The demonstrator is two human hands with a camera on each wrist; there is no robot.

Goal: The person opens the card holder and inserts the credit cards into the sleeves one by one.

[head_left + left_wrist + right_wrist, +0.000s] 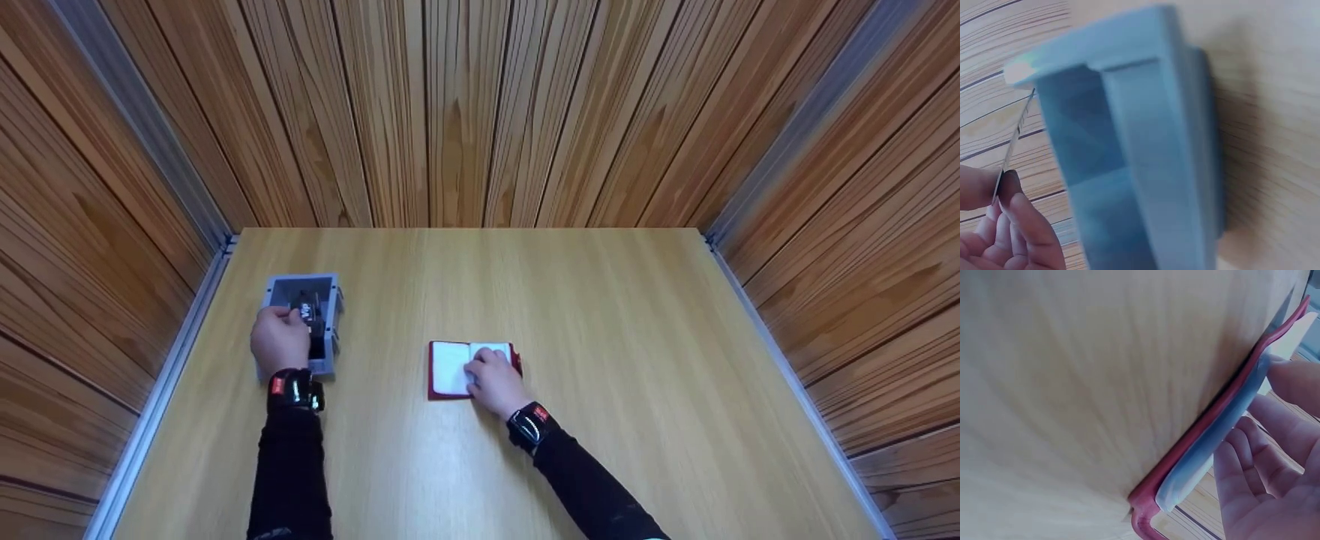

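My left hand point(279, 340) is over the left side of a grey plastic bin point(337, 356). Between thumb and fingers it pinches a thin black card point(306, 309) with white lettering; the left wrist view shows that card point(1012, 143) edge-on, above the bin's opening. Toward the middle of the table, a red-covered notebook point(450, 367) lies open with blank white pages showing. My right hand point(498, 381) rests on its right-hand page, partly hiding it. In the right wrist view, the thumb point(1294, 382) touches the pages near the fold, and the other fingers lie loosely along them.
The wooden table point(615, 337) is bounded by a plank wall point(465, 112) at the back and plank walls at both sides. Metal rails point(169, 397) run along the table's side edges. A strap tab sticks out at the notebook's right edge.
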